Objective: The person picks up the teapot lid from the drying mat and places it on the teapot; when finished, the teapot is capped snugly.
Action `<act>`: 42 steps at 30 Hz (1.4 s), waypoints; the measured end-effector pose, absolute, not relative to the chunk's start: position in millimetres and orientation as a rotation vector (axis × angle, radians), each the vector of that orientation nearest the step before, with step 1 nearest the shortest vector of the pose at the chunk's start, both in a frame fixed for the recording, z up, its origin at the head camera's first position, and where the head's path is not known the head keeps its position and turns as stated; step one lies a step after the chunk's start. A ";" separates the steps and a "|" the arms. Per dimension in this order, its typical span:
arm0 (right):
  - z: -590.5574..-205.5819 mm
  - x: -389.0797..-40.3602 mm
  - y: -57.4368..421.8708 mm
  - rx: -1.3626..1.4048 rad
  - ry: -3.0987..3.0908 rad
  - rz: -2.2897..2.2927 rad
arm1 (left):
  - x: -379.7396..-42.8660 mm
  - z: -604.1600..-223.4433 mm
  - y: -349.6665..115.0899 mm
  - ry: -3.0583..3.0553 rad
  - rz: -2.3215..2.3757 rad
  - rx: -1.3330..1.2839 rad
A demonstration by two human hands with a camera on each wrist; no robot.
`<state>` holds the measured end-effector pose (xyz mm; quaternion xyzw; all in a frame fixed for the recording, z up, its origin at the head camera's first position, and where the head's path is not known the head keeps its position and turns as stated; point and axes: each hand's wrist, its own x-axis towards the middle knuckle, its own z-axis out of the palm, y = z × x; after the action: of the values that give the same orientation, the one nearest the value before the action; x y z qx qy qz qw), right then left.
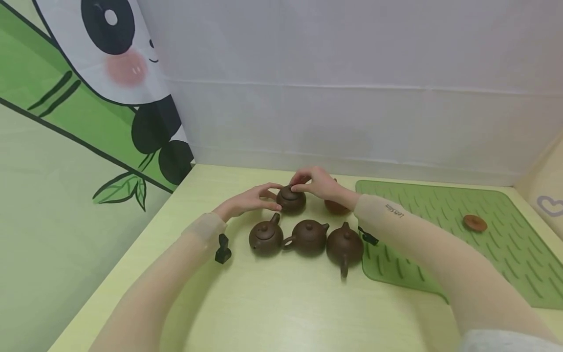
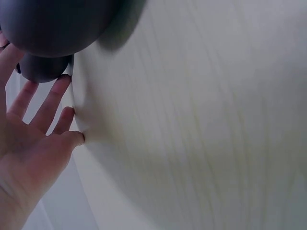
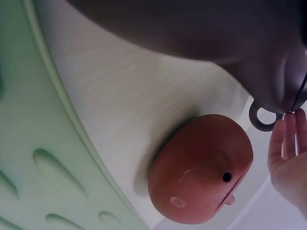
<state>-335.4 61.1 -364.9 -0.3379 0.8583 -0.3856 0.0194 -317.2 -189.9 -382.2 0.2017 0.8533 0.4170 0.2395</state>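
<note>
At the back of the table stands a small dark brown teapot (image 1: 291, 201) between both hands. My left hand (image 1: 249, 201) holds it from the left side, thumb and fingers spread around its body. From above, my right hand (image 1: 317, 185) pinches at the knob of the teapot's lid (image 1: 288, 192), which sits over the opening. A ring handle (image 3: 262, 116) shows beside the right fingers in the right wrist view. Just right of this pot is a reddish-brown teapot (image 3: 201, 167), partly hidden by the right wrist in the head view.
Three more dark teapots stand in a front row: left (image 1: 266, 238), middle (image 1: 309, 237) and right (image 1: 345, 247). A green textured mat (image 1: 422, 205) covers the right side, bearing a small reddish-brown disc (image 1: 475, 223). A white cloth wall (image 1: 334, 122) rises behind the table.
</note>
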 end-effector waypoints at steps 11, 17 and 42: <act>-363.3 -335.3 56.4 -1.034 2.686 -1.078 | -319.3 -385.0 -190.6 2.335 1.146 0.560; -364.2 -335.0 54.2 -1.001 2.691 -1.079 | -318.8 -385.4 -191.6 2.336 1.147 0.555; -358.7 -336.0 54.5 -1.039 2.712 -1.011 | -319.7 -388.1 -192.9 2.333 1.148 0.566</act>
<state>-336.0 54.5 -358.7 -0.3378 0.8814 -0.3284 0.0331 -319.7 -192.9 -388.1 0.2066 0.8516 0.4190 0.2378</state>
